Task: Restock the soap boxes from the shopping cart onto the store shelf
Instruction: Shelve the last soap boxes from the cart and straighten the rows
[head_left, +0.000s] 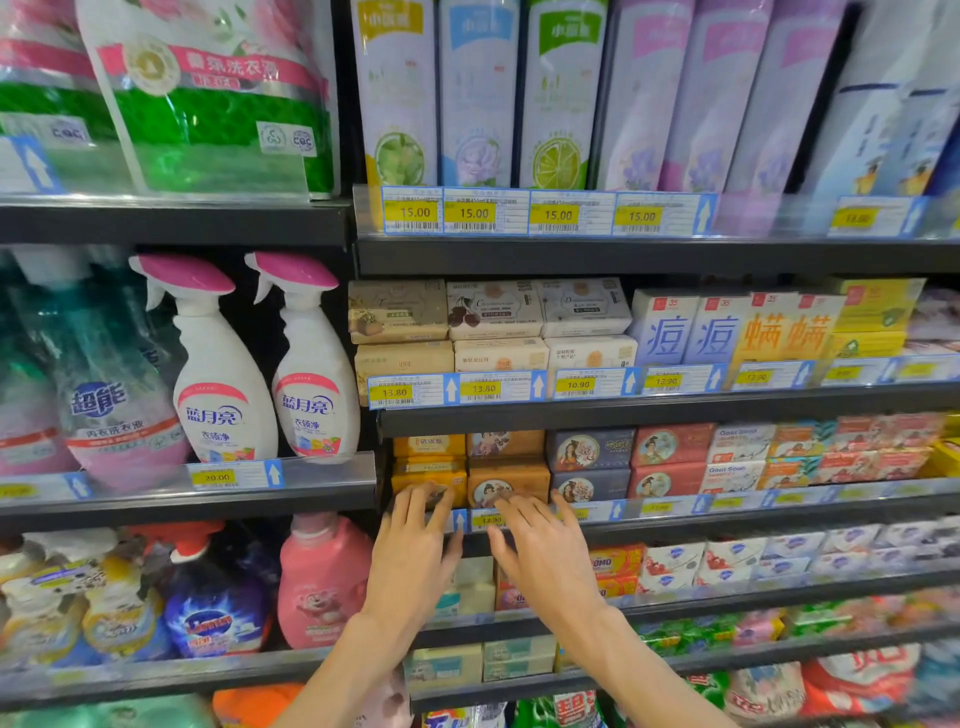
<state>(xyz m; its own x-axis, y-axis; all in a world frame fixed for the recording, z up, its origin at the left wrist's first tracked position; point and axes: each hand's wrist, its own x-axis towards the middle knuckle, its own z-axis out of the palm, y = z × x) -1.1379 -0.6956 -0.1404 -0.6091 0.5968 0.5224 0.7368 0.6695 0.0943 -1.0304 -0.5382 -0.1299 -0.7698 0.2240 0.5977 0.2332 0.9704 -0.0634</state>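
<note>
Just below the middle of the frame, both hands are reaching up to the front edge of a store shelf stocked with soap boxes. The left hand is lying with straight, spread fingers, its fingertips touching the front of a yellow soap box on the bottom layer of its stack. The right hand is lying just beside it, fingers also straight and released, their tips resting against the lower front of a brown soap box that is printed with a round portrait. Neither hand is grasping anything; both are only pressing flat against the boxes. The two boxes are sitting side by side at the left end of this shelf, touching each other, with more boxes of the same colours stacked on top. To the right of them, dark blue soap boxes and red soap boxes are standing in two layers along the same shelf. A price tag strip is showing between the two hands. At centre left, two white spray bottles with pink triggers are standing on a neighbouring shelf.
</note>
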